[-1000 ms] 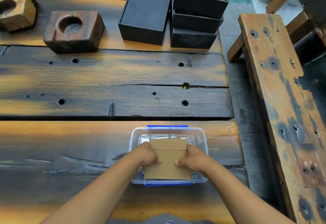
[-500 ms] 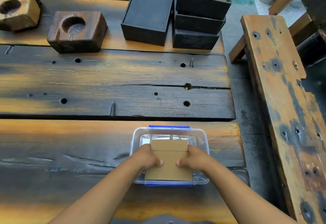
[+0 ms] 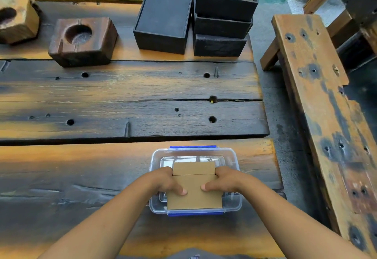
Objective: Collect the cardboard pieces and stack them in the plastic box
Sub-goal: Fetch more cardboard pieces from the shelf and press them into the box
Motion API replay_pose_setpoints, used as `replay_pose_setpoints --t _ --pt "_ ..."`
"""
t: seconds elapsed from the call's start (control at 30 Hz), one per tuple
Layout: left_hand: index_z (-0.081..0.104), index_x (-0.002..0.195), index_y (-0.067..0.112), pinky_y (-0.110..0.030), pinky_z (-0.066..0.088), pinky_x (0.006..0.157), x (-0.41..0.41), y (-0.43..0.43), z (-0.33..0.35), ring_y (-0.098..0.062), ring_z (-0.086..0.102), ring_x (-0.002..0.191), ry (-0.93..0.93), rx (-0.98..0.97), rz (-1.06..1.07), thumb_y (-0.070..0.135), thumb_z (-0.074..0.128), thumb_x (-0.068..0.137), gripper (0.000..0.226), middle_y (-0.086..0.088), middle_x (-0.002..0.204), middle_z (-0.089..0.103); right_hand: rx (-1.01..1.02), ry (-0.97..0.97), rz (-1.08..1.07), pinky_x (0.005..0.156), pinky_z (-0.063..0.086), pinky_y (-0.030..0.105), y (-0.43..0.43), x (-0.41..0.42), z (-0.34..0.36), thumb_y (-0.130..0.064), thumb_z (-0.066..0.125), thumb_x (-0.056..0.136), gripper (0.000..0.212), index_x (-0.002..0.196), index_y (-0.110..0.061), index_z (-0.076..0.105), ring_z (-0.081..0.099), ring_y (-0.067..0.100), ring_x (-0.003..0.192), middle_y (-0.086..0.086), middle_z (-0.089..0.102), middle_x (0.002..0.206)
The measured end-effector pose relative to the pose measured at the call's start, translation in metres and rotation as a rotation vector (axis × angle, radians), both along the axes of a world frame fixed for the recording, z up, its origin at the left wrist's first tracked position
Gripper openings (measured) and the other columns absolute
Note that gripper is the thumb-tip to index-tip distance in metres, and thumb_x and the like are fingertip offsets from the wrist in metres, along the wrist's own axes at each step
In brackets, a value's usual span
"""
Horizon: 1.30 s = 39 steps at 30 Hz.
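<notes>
Cardboard pieces point(image 3: 194, 189): brown, flat stack, held over the open top of the clear plastic box point(image 3: 232, 157). Near edge of stack sits at the box's near rim; a seam or step crosses the stack toward its far end. Whether the stack rests on the box floor or is held just above it: cannot tell.

Left hand point(image 3: 165, 181): curled, clamped on the left edge of the stack, thumb point(image 3: 182, 191) lying across the top face, other fingers wrapped under and out of sight. Right hand point(image 3: 222, 181): mirrored grip on the right edge, thumb point(image 3: 205, 187) on top. Thumb tips point toward each other, close but apart. Both forearms bare, entering from the bottom corners of the view and converging on the box, wrists roughly straight.

Plastic box: transparent, rounded corners, blue latch point(image 3: 192, 147) on the far side, another blue latch on the near side. Stands near the right end of the near plank of a weathered wooden table point(image 3: 122, 95).

Far side of table: black boxes point(image 3: 221, 26) stacked three high, top one open with loose pieces inside; a single black box point(image 3: 164, 22) just left of them; two wooden blocks point(image 3: 81, 40) with round recesses farther left. Wooden bench point(image 3: 318, 95) to the right of the table.
</notes>
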<state>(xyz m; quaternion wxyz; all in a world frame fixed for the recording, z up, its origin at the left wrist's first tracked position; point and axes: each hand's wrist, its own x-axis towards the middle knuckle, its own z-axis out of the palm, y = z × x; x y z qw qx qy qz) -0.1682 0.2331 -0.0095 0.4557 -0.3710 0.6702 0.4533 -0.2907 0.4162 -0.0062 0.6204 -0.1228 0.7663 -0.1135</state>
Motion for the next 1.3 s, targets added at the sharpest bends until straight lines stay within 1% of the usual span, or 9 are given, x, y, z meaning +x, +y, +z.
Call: replay_pose_setpoints --t 0.1,0.37,0.53,0.67,0.77,0.83,0.9,1.0,1.3 --pt "0.050 0.113 0.019 -0.035 0.050 0.084 0.001 -0.002 -0.001 -0.022 0.057 0.101 -0.004 0.011 -0.008 0.035 0.086 0.066 0.061 0.002 0.106 0.058 0.005 0.013 0.026 0.090 0.056 0.034 0.000 0.000 -0.001 -0.049 0.079 0.069 0.077 0.133 -0.016 0.051 0.063 0.019 0.105 0.000 0.060 0.124" --pt "0.051 0.112 0.020 -0.021 0.047 0.064 0.005 0.001 -0.007 -0.007 0.056 0.078 0.048 0.051 0.065 0.027 0.086 0.070 0.056 0.012 0.088 0.057 0.019 0.082 0.099 0.088 0.057 0.033 -0.003 0.002 -0.002 -0.050 0.078 0.070 0.077 0.133 -0.014 0.050 0.064 0.021 0.103 0.003 0.058 0.126" --pt "0.050 0.126 0.015 -0.029 0.047 0.083 0.004 0.004 -0.010 -0.020 0.056 0.096 0.047 -0.040 -0.015 0.034 0.084 0.071 0.068 0.002 0.106 0.056 0.027 0.121 0.133 0.090 0.055 0.034 -0.005 0.005 -0.004 -0.050 0.076 0.074 0.076 0.135 -0.012 0.049 0.063 0.023 0.106 0.005 0.053 0.130" --pt "0.049 0.124 0.015 -0.028 0.045 0.078 0.001 0.006 -0.012 -0.019 0.054 0.092 0.049 -0.084 -0.045 0.035 0.084 0.071 0.067 0.002 0.103 0.054 0.031 0.125 0.108 0.089 0.054 0.033 -0.005 0.006 -0.005 -0.048 0.078 0.074 0.074 0.133 -0.014 0.049 0.063 0.023 0.105 0.005 0.056 0.129" --pt "0.049 0.115 0.019 -0.025 0.047 0.066 0.003 0.005 -0.011 -0.014 0.056 0.083 0.063 -0.074 -0.037 0.035 0.085 0.070 0.060 0.008 0.090 0.055 0.020 0.098 0.077 0.073 0.053 0.028 -0.003 0.003 -0.006 -0.047 0.079 0.073 0.071 0.130 -0.016 0.050 0.062 0.019 0.097 0.002 0.060 0.120" --pt "0.050 0.116 0.019 -0.028 0.053 0.077 0.007 0.002 -0.012 -0.015 0.060 0.089 0.082 -0.013 0.001 0.035 0.086 0.067 0.062 0.009 0.092 0.058 0.011 0.080 0.058 0.062 0.049 0.024 -0.001 0.001 -0.005 -0.047 0.079 0.072 0.071 0.130 -0.017 0.051 0.061 0.016 0.091 -0.002 0.060 0.113" --pt "0.051 0.120 0.017 -0.034 0.052 0.095 0.009 -0.001 -0.011 -0.019 0.062 0.102 0.087 0.029 0.039 0.034 0.087 0.066 0.067 0.005 0.104 0.062 0.008 0.067 0.050 0.074 0.054 0.030 0.000 0.000 -0.004 -0.048 0.080 0.071 0.073 0.131 -0.018 0.051 0.062 0.019 0.098 -0.002 0.060 0.118" --pt "0.051 0.125 0.014 -0.034 0.051 0.097 0.012 0.000 -0.010 -0.020 0.061 0.105 0.087 0.024 0.052 0.032 0.087 0.067 0.070 0.001 0.113 0.063 0.004 0.067 0.053 0.093 0.055 0.039 -0.001 0.003 -0.004 -0.048 0.081 0.069 0.077 0.132 -0.016 0.052 0.062 0.023 0.108 0.002 0.058 0.129" --pt "0.049 0.127 0.012 -0.034 0.046 0.100 0.007 0.014 -0.010 -0.025 0.057 0.116 0.074 -0.211 -0.055 0.038 0.081 0.074 0.067 -0.006 0.129 0.058 0.026 0.219 0.128 0.089 0.054 0.033 -0.006 0.012 -0.013 -0.052 0.078 0.072 0.076 0.133 -0.015 0.052 0.062 0.023 0.107 0.005 0.056 0.127"
